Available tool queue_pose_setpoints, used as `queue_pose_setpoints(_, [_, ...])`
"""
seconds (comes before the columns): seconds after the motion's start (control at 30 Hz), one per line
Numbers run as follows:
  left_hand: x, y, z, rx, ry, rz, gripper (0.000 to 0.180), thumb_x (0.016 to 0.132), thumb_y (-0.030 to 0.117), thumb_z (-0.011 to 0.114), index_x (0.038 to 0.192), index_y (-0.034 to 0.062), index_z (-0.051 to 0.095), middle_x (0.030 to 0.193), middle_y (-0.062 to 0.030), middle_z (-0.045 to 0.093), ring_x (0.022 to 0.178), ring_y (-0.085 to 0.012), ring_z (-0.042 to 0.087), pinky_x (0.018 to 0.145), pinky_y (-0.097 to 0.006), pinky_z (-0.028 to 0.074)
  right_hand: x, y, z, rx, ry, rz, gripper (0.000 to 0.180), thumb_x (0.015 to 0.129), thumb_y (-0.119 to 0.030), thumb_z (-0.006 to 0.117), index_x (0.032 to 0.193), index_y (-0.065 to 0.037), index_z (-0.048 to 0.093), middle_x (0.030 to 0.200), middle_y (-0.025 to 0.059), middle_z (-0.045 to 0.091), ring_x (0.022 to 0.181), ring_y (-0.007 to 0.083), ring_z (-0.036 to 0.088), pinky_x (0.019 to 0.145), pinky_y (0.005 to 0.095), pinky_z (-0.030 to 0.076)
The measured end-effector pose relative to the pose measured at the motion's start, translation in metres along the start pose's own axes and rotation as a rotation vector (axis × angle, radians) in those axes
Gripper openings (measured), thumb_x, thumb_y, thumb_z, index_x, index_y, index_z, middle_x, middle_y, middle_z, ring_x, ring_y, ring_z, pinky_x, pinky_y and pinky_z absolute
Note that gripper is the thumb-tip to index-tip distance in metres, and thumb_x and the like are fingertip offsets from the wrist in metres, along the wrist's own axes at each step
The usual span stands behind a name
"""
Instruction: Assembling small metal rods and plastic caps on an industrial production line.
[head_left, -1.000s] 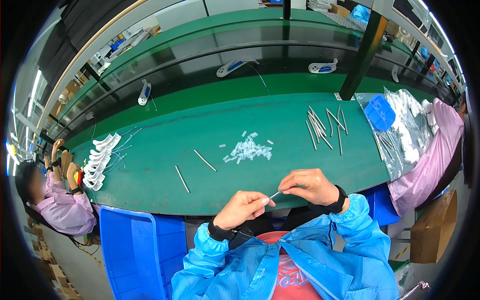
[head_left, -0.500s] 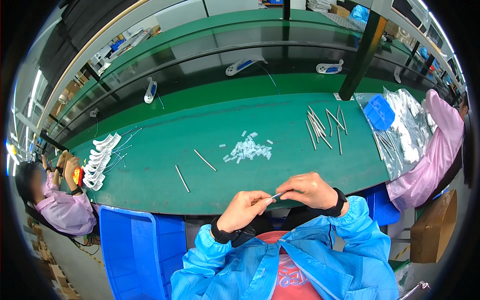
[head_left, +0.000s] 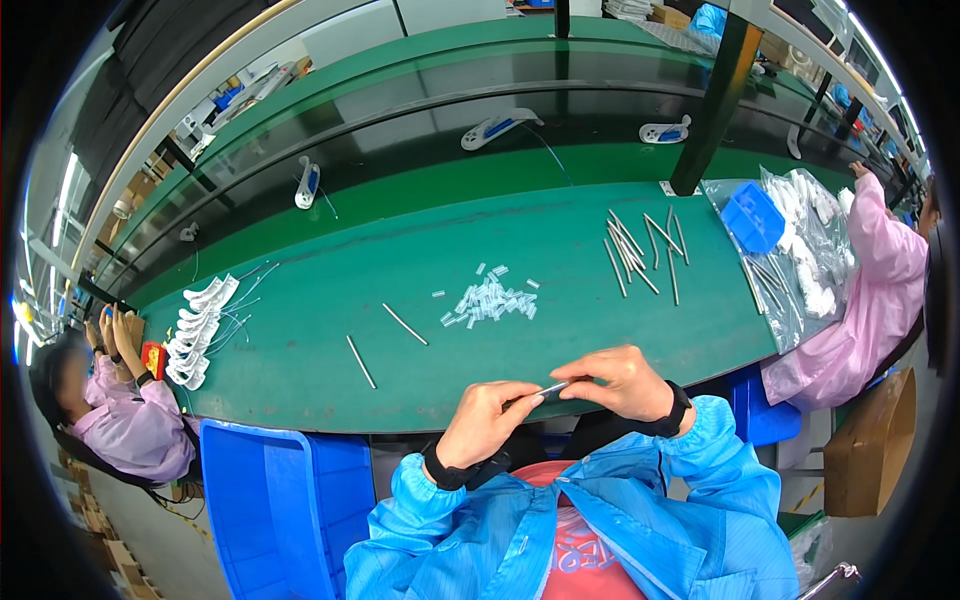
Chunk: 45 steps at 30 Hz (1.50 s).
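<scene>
A thin silver metal rod [head_left: 552,389] is held between my two hands, just past the front edge of the green table. My left hand [head_left: 487,415] pinches its left end with thumb and fingertips, and my right hand [head_left: 622,382] grips the other end. Beyond them on the table lies a loose pile of short clear plastic sleeves [head_left: 490,300]. Two separate rods rest to the left of that pile, one rod [head_left: 361,362] nearer and another rod [head_left: 405,325] farther off. Several more metal rods [head_left: 630,255] are scattered at the right.
White curved parts with thin wires [head_left: 198,335] are stacked at the left. A blue bin [head_left: 262,510] stands below the table edge. At the right are a small blue tray [head_left: 753,217], plastic bags [head_left: 790,325] and a metal post [head_left: 715,110]. White-and-blue devices [head_left: 497,128] sit on the conveyor. Co-workers sit on both sides.
My hands keep hold of the rod and have barely moved. The devices on the conveyor have shifted slightly right. The right co-worker's arm now reaches out, and the left co-worker's hands have moved.
</scene>
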<state>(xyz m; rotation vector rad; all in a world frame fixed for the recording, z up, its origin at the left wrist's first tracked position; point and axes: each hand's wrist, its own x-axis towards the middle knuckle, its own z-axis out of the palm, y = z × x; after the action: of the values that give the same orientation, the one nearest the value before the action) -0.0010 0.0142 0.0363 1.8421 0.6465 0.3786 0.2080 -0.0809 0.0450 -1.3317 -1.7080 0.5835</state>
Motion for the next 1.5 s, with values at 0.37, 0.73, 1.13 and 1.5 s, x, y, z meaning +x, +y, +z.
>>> queue_pose_setpoints(0.37, [0.003, -0.001, 0.003, 0.184, 0.061, 0.153, 0.016, 0.087, 0.012, 0.066, 0.098, 0.0007, 0.071, 0.078, -0.0154, 0.066, 0.067, -0.0303, 0.063, 0.058, -0.037, 0.047, -0.003, 0.001, 0.004, 0.024, 0.007, 0.036, 0.013, 0.08, -0.007, 0.073, 0.092, -0.003, 0.072, 0.083, 0.0104, 0.071, 0.073, 0.0244, 0.069, 0.063, 0.0315, 0.053])
queue_pose_setpoints(0.73, [0.007, 0.004, 0.011, 0.341, 0.195, 0.332, 0.013, 0.081, 0.007, 0.07, 0.093, 0.0008, 0.071, 0.069, -0.0127, 0.061, 0.06, -0.0256, 0.059, 0.054, -0.035, 0.045, -0.007, 0.009, 0.009, 0.011, 0.062, -0.017, 0.015, 0.079, -0.007, 0.074, 0.094, -0.002, 0.072, 0.085, 0.0114, 0.071, 0.074, 0.0244, 0.069, 0.065, 0.0314, 0.053])
queue_pose_setpoints(1.13, [0.01, 0.008, 0.012, 0.363, 0.198, 0.37, 0.013, 0.079, 0.005, 0.071, 0.091, 0.0011, 0.071, 0.068, -0.0123, 0.06, 0.061, -0.0279, 0.059, 0.055, -0.037, 0.045, -0.012, 0.005, 0.006, 0.025, 0.064, 0.035, 0.011, 0.082, -0.007, 0.072, 0.091, -0.001, 0.071, 0.086, 0.0119, 0.07, 0.076, 0.0258, 0.069, 0.066, 0.0325, 0.053])
queue_pose_setpoints(1.5, [-0.014, -0.02, -0.047, 0.425, 0.6, 0.076, 0.026, 0.083, 0.004, 0.065, 0.108, -0.004, 0.06, 0.103, -0.0184, 0.056, 0.088, -0.0326, 0.059, 0.076, -0.039, 0.048, -0.081, 0.026, -0.088, -0.318, 0.668, 0.351, 0.009, 0.083, -0.008, 0.07, 0.087, -0.001, 0.067, 0.08, 0.0131, 0.068, 0.071, 0.0219, 0.067, 0.065, 0.0317, 0.052])
